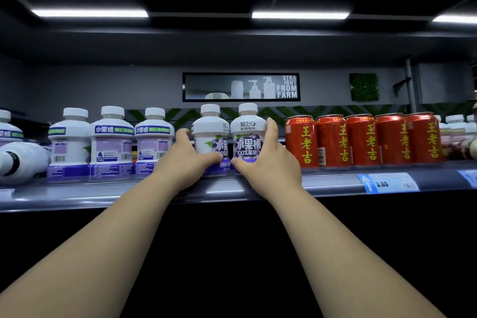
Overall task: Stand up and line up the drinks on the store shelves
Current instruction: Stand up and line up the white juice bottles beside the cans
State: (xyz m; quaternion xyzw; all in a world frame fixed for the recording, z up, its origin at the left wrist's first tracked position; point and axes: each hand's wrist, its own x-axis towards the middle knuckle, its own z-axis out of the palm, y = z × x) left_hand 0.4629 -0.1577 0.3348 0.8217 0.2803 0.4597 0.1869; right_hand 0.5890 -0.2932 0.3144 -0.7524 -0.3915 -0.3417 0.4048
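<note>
— Where are the hands seen?

— Both are stretched out to the long grey store shelf [154, 195]. The left hand [187, 160] is curled round the left grape bottle [210, 134], a squat white plastic bottle with a white cap and a purple grape label. The fingers are laid on its left side and the thumb is pressed low across its front. The right hand [268, 162] is closed in the same way round the right grape bottle [247, 131], of the same kind. Its fingers are seen on the bottle's right side and its thumb low on the front.

— How are these two bottles placed?

— Both are held upright near the middle of the shelf, just beside each other, with the front labels turned to the near side. Whether their sides touch cannot be told.

— What else is kept on the shelf?

— To the left, three upright white bottles [111, 139] of the same kind are seen in a row, with their back labels turned to the near side. At the far left a fallen white bottle [23, 160] is lying on its side. To the right, just beside the right grape bottle, five red metal cans [364, 139] with yellow characters are lined up upright. A blue and white price tag [387, 183] is fixed on the shelf edge under them. On the far wall a dark framed sign [241, 86] is hung.
</note>
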